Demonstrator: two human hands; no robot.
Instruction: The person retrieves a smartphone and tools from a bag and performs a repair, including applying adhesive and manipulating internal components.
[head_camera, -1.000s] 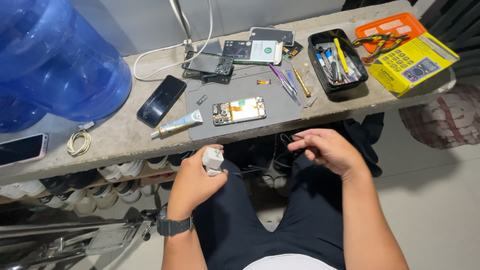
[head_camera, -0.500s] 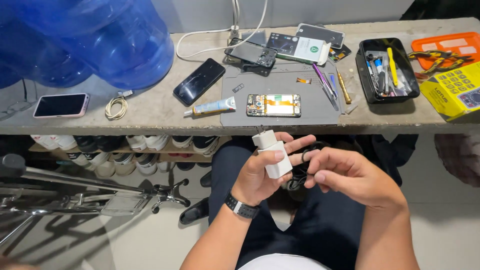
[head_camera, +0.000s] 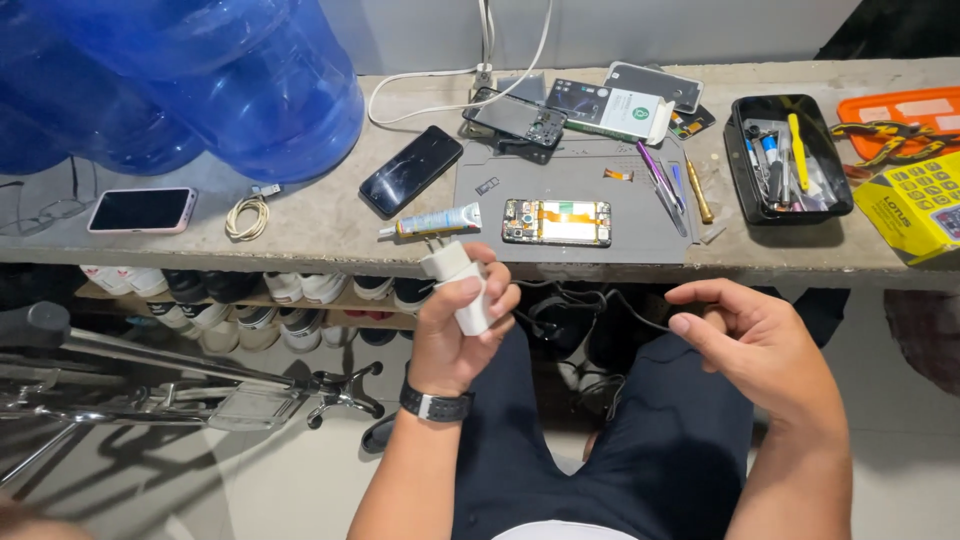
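My left hand (head_camera: 455, 335) grips a white plug-in charger (head_camera: 458, 282) below the bench edge, its prongs pointing up and left. A thin black cable (head_camera: 610, 300) runs from beside the charger to my right hand (head_camera: 755, 345), which pinches it between thumb and fingers. On the bench just above lies an opened phone (head_camera: 556, 221) on a grey work mat (head_camera: 640, 230), with a glue tube (head_camera: 437, 222) to its left.
The concrete bench (head_camera: 320, 220) also carries a black phone (head_camera: 411, 170), a pink-edged phone (head_camera: 141, 209), a coiled cable (head_camera: 247, 214), blue water bottles (head_camera: 190, 80), a black tool tray (head_camera: 785, 155), a yellow box (head_camera: 915, 205). Shoes (head_camera: 250, 295) line a shelf below; a metal stand (head_camera: 170, 385) lies on the floor at left.
My hands have drawn apart: the right hand moved right with the cable, away from the charger. A second ago the left hand held the charger lower and the right was near the bench edge.
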